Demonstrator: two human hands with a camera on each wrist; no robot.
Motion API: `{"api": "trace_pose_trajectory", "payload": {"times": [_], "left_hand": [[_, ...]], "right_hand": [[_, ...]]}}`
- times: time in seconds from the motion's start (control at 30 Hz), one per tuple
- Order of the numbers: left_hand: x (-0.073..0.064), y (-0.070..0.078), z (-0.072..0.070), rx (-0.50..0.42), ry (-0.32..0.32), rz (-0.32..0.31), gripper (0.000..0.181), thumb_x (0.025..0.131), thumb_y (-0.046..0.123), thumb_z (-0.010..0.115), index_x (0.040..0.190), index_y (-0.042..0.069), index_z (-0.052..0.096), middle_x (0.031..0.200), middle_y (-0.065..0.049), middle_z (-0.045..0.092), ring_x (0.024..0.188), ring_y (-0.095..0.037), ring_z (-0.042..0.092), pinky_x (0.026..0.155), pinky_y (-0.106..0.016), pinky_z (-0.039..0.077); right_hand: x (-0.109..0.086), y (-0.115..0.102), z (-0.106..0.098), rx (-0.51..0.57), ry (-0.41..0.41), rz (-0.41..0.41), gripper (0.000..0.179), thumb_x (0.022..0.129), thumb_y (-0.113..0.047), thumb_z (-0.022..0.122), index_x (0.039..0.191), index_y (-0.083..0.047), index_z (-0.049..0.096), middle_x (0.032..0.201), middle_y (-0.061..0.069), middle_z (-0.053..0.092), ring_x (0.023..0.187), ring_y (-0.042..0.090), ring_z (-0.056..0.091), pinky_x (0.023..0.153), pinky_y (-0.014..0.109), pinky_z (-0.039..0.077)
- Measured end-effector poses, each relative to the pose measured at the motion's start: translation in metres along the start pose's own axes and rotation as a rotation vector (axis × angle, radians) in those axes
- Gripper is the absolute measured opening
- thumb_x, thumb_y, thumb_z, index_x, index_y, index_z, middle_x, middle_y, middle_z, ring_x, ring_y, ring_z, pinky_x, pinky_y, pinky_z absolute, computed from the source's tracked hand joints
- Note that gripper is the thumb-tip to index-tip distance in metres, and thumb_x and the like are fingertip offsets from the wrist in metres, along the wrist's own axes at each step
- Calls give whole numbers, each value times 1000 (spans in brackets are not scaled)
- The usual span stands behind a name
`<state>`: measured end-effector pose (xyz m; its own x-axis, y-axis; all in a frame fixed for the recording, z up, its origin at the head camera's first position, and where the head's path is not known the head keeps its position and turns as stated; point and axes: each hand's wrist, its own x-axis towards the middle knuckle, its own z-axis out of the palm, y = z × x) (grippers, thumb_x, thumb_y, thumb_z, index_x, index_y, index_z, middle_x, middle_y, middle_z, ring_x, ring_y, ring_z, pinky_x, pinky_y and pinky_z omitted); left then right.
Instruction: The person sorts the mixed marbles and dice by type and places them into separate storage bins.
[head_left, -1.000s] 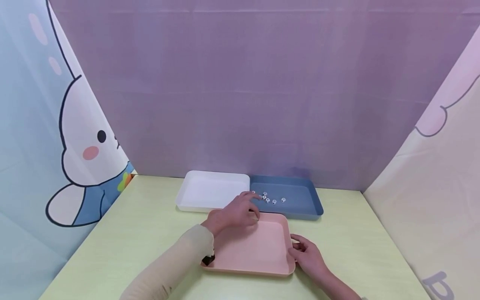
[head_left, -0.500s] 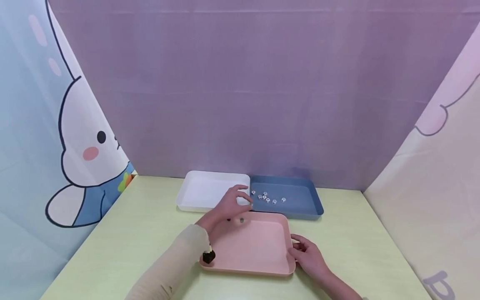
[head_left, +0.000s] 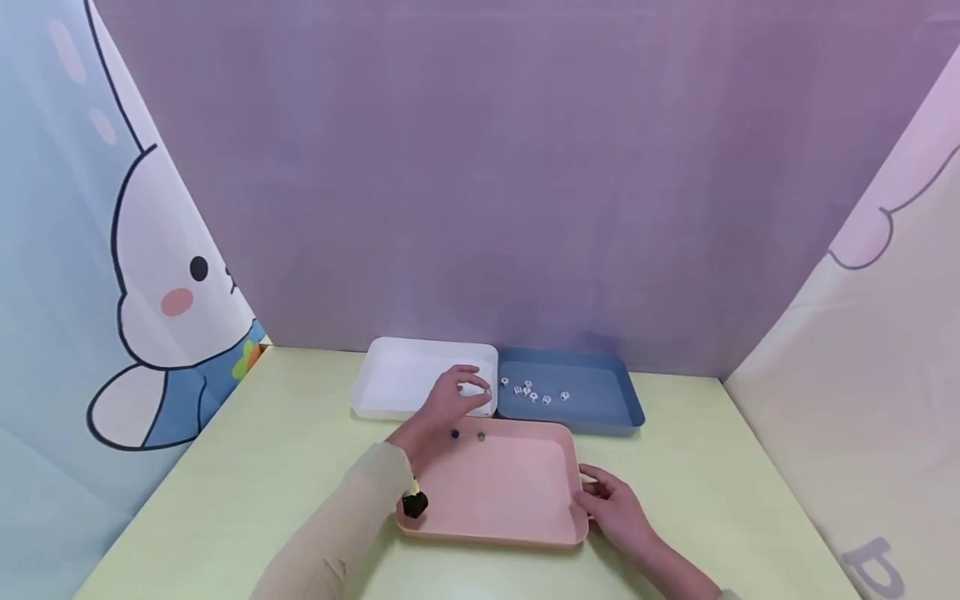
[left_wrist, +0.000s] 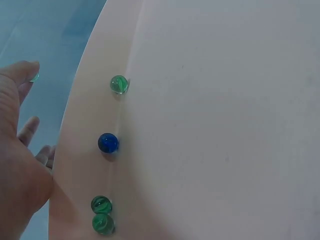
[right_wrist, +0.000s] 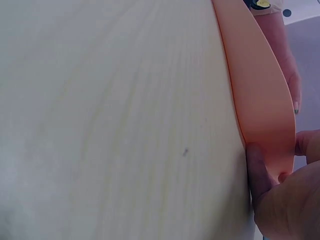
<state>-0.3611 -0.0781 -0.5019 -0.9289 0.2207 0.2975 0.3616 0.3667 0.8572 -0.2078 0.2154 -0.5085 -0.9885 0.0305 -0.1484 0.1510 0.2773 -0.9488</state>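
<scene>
My left hand (head_left: 447, 398) is above the right part of the white tray (head_left: 362, 400) in the head view. It pinches a small clear-green marble (left_wrist: 34, 77) between thumb and fingertip. My right hand (head_left: 617, 510) grips the right wall of the pink tray (head_left: 517, 492), thumb on the inner side and fingers outside. Along the pink tray's far wall lie a green marble (left_wrist: 119, 84), a blue marble (left_wrist: 108, 143) and two touching green marbles (left_wrist: 102, 223). The left forearm hides part of that tray.
A blue tray (head_left: 600, 408) stands beside the white one, holding several white dice (head_left: 533, 397) with dark markings. Both sit behind the pink tray on the pale wooden table (head_left: 697, 467). A purple cloth (head_left: 480, 183) hangs behind, and printed cloths flank the sides.
My left hand has moved from the pink tray's far edge up and left to over the white tray, carrying the marble. Marbles behind it came into view. My right hand stays on the rim.
</scene>
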Motion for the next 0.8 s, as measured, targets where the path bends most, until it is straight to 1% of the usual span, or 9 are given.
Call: {"api": "trace_pose_trajectory", "payload": {"times": [0.13, 0.37, 0.57, 0.67, 0.8], "left_hand": [[6, 1, -2, -7, 10, -23, 12, 83, 17, 77, 92, 10, 77, 134, -19, 52, 127, -33, 44, 99, -55, 41], [7, 0, 1, 13, -7, -44, 14, 82, 18, 78, 93, 9, 77, 133, -19, 53, 126, -32, 45, 100, -54, 41], [12, 0, 2, 20, -14, -37, 16, 82, 17, 78, 94, 7, 77, 132, -20, 54, 125, -32, 46, 98, -55, 42], [16, 0, 3, 28, -13, -38, 16, 82, 17, 78, 95, 7, 77, 132, -19, 55, 125, -32, 47, 98, -53, 43], [20, -5, 4, 33, 7, -40, 14, 81, 16, 79, 94, 8, 78, 130, -18, 56, 123, -32, 48, 97, -50, 44]], "right_hand": [[1, -5, -1, 18, -14, 9, 47, 88, -3, 68, 132, 2, 56, 96, 13, 63, 79, 24, 63, 60, 36, 57], [-2, -3, -2, 13, -48, 19, 53, 88, -4, 69, 137, 3, 51, 102, 14, 65, 82, 25, 65, 62, 39, 57], [-4, -6, -4, 29, -81, 46, 56, 87, -2, 67, 140, 2, 48, 106, 16, 63, 86, 24, 63, 64, 41, 57], [-4, -6, -5, 31, -84, 50, 56, 88, -3, 67, 140, 3, 48, 106, 16, 63, 84, 24, 63, 63, 40, 57], [-4, -6, -4, 36, -86, 58, 56, 88, -3, 67, 140, 3, 47, 105, 16, 62, 82, 24, 63, 64, 40, 57]]}}
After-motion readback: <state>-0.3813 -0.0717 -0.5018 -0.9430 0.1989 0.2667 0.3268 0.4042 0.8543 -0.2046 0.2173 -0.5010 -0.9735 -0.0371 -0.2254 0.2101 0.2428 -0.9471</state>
